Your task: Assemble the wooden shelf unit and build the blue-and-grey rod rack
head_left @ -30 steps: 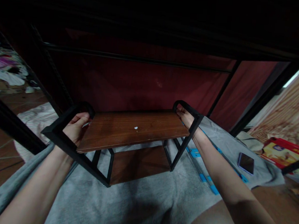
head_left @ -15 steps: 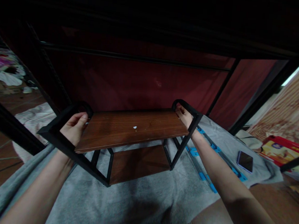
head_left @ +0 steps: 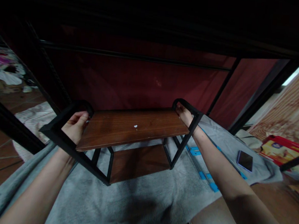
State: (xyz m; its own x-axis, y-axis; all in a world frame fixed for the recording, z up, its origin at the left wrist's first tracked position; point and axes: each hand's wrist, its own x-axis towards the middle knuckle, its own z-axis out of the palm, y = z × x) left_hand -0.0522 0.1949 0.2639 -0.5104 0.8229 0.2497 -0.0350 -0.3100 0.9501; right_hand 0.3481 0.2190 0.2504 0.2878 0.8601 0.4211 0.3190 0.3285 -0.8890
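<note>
A small two-tier shelf (head_left: 137, 130) stands in front of me, with brown wood-look boards and black metal end frames. A small white heart-shaped mark (head_left: 135, 126) lies on its top board. My left hand (head_left: 76, 123) reaches through the left end frame, its fingers closed at the board's left end beside a small white spot. At the far right corner, my right hand (head_left: 184, 114) reaches through the other end frame with fingers curled at the tube and board edge; its fingertips are partly hidden. The lower board (head_left: 140, 163) sits close to the cloth.
A grey cloth (head_left: 93, 204) lies under the shelf. To the right are blue-and-grey strips (head_left: 199, 164), a phone (head_left: 245, 161) and a red-and-yellow package (head_left: 283, 152). Dark metal posts (head_left: 261, 100) and a low dark overhang (head_left: 156, 19) surround the space, with a red panel (head_left: 131, 79) behind.
My right forearm has shifted slightly and covers more of the blue strips. The shelf and both hands stay nearly in the same place.
</note>
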